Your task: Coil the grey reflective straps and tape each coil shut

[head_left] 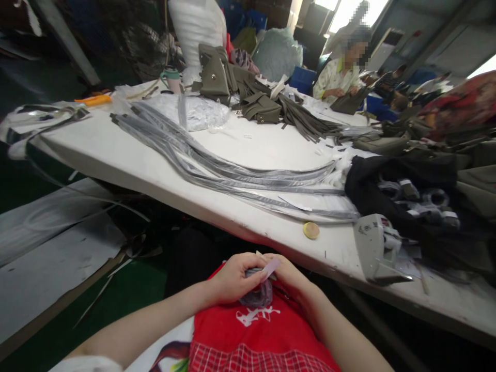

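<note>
My left hand (234, 277) is closed around a coiled grey strap (258, 295) in clear plastic, held low in front of the red apron. Against it, my right hand (289, 273) is also closed, its fingers on the coil's upper far side and partly hidden. A pale strip (271, 268), which looks like tape, sticks up between the two hands near the left thumb. Long plastic-sleeved straps (232, 178) lie in a curved bundle along the table. More coiled straps (430, 199) rest on black cloth at the right.
A white tape dispenser (374, 248) stands at the near edge of the white table (271, 144), beside a round yellow piece (311, 230). Olive bags and strips (267, 103) are heaped behind. A cup (171, 80) stands at the back left. Across the table, a co-worker (341, 80) handles dark material.
</note>
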The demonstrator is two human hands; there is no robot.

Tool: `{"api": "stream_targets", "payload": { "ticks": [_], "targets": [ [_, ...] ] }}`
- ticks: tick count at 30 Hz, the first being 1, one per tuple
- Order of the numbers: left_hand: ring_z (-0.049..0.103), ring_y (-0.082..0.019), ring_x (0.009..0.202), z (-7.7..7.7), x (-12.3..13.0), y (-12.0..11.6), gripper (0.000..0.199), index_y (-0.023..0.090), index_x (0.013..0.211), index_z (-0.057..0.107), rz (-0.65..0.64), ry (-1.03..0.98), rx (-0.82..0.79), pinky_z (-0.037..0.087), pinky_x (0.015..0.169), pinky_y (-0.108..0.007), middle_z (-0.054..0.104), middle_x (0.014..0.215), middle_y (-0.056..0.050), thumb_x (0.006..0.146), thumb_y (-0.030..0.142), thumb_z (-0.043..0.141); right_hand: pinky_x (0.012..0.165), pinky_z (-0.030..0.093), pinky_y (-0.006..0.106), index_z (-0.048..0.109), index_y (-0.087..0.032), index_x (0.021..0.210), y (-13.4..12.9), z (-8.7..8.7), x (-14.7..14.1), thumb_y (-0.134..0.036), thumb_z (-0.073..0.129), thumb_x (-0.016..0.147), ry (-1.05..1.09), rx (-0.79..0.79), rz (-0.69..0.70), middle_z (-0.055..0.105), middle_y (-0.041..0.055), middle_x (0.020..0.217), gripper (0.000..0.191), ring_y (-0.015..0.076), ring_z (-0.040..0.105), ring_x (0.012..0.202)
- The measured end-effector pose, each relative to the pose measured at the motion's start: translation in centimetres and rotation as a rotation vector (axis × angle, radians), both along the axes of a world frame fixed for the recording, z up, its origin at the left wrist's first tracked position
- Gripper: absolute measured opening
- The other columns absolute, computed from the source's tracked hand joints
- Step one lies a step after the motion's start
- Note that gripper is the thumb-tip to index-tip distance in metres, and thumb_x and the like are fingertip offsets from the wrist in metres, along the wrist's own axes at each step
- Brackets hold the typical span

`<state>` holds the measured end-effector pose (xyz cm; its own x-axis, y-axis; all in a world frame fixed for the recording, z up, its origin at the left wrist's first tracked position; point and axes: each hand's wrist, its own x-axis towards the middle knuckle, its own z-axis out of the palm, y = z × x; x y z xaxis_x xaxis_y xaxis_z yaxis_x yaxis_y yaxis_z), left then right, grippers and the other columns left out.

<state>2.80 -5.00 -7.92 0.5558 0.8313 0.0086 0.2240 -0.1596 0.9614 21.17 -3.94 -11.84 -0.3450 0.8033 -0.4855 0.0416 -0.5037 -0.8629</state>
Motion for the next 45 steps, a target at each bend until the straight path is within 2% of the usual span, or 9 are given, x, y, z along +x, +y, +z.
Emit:
{"api": "stream_targets", "payload": {
  "ticks": [3,10,18,25,32,36,39,42,45],
  "targets": [
    [0.062,-0.018,0.079,0.2,0.1,-0.2,0.024,0.022,0.086,0.072,0.013,0.014,-0.011,0.049,0.077,-0.026,0.068,0.084,-0.003,0.090,0.037,0.053,0.054,0.034,0.023,0.059,-0.015,0.064,-0.3,0.4,-0.8,-0.050,0.080,0.059,0.065,0.059,-0.130,0.052,-0.0040,0.056,0.041,0.0087,0.042,0.052],
    [0.058,-0.025,0.108,-1.6,-0.1,-0.3,0.029,0.025,0.082,0.073,0.108,-0.012,0.060,0.048,0.090,-0.029,0.062,0.112,-0.009,0.091,0.040,0.049,0.054,0.035,0.023,0.068,-0.014,0.068,-0.3,1.4,-0.6,-0.034,0.068,0.073,-0.088,0.315,-0.224,0.060,-0.0013,0.060,0.021,0.0105,0.046,0.055],
    [0.060,-0.019,0.077,-2.2,1.2,0.6,0.027,0.019,0.073,0.063,0.253,0.019,-0.061,0.048,0.075,-0.029,0.063,0.079,-0.004,0.088,0.037,0.052,0.065,0.044,0.026,0.072,-0.015,0.079,-0.9,3.9,0.9,-0.035,0.049,0.089,-0.237,0.552,0.054,0.066,0.0034,0.075,0.032,0.0165,0.057,0.071],
    [0.058,-0.017,0.072,-1.5,1.5,-0.1,0.014,0.019,0.081,0.056,0.344,0.104,-0.005,0.045,0.067,-0.026,0.063,0.079,-0.002,0.080,0.031,0.063,0.062,0.044,0.025,0.070,-0.015,0.072,-0.3,4.9,1.2,-0.032,0.058,0.083,-0.378,0.437,0.135,0.067,0.0019,0.069,0.023,0.0161,0.058,0.066],
    [0.059,-0.019,0.079,-0.1,1.5,0.0,0.023,0.019,0.088,0.054,0.275,0.140,0.020,0.045,0.071,-0.029,0.063,0.087,-0.004,0.080,0.037,0.065,0.061,0.047,0.025,0.067,-0.014,0.078,0.0,4.9,1.6,-0.021,0.064,0.073,-0.339,0.346,0.190,0.070,0.0021,0.072,0.009,0.0148,0.060,0.065],
    [0.060,-0.019,0.064,-0.6,1.0,0.7,0.034,0.016,0.084,0.058,0.102,0.118,-0.298,0.045,0.057,-0.028,0.065,0.074,-0.004,0.078,0.050,0.065,0.069,0.052,0.028,0.072,-0.018,0.083,-0.9,5.6,1.3,-0.016,0.059,0.079,-0.540,0.570,0.204,0.074,0.0032,0.081,0.014,0.0176,0.067,0.074],
    [0.057,-0.015,0.051,-1.3,0.5,1.4,0.044,0.013,0.086,0.061,0.010,-0.122,-0.660,0.043,0.049,-0.025,0.064,0.062,-0.002,0.070,0.052,0.073,0.076,0.054,0.031,0.073,-0.022,0.096,-1.7,5.9,1.1,-0.013,0.053,0.085,-0.654,0.765,0.258,0.074,0.0027,0.090,0.024,0.0184,0.068,0.081],
    [0.059,-0.013,0.058,-1.1,0.3,2.2,0.043,0.010,0.087,0.067,0.067,-0.381,-0.816,0.046,0.057,-0.023,0.066,0.067,-0.003,0.059,0.037,0.084,0.093,0.052,0.038,0.061,-0.022,0.125,-2.5,5.7,0.9,-0.011,0.047,0.088,-0.709,0.989,0.331,0.066,0.0083,0.119,0.041,0.0217,0.062,0.106],
    [0.060,-0.013,0.063,-0.3,0.6,2.8,0.038,0.009,0.086,0.070,0.155,-0.542,-0.838,0.047,0.060,-0.022,0.067,0.074,-0.005,0.061,0.035,0.083,0.110,0.041,0.047,0.039,-0.017,0.145,-3.3,5.3,0.6,-0.008,0.045,0.086,-0.768,1.142,0.308,0.045,0.0129,0.145,0.061,0.0262,0.042,0.133]
  ]
}}
